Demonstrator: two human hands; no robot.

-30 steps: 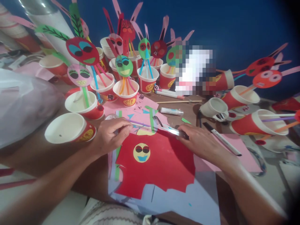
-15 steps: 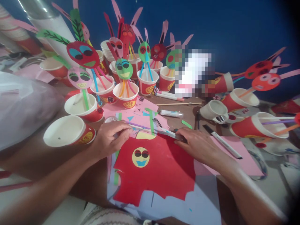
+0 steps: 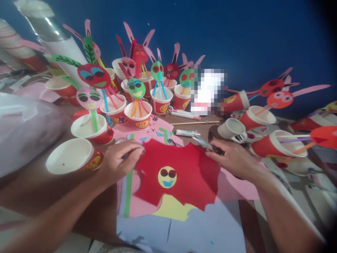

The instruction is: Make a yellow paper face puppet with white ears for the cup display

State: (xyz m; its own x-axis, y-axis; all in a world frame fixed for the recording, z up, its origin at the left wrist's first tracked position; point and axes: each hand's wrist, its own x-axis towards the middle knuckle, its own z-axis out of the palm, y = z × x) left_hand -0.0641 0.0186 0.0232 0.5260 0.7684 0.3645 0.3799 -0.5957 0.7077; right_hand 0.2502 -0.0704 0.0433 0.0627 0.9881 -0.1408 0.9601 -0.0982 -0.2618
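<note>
My left hand (image 3: 122,159) is closed, its thumb and fingers pinching the upper left corner of a cut-out red paper sheet (image 3: 181,158). On that sheet lies a round yellow paper face (image 3: 167,177) with dark eyes and a blue mouth. At the sheet's upper right, my right hand (image 3: 234,158) is closed round the dark handle of scissors (image 3: 202,142), whose blades point left and away from me. Under the red sheet, yellow paper (image 3: 171,208), pink paper (image 3: 140,203) and a pale blue sheet (image 3: 205,228) show. A green strip (image 3: 128,195) runs beside them.
Red-and-white paper cups with paper faces on straws stand behind, one with a green face (image 3: 136,88). An uncovered cup (image 3: 71,156) tilts at the left beside a plastic bag (image 3: 26,130). A glue stick (image 3: 187,133) and a white cup (image 3: 231,129) lie beyond my right hand.
The red sheet has shifted away from me, covering strips behind it and baring yellow paper in front. My left hand now grips its corner. The scissors have swung farther right.
</note>
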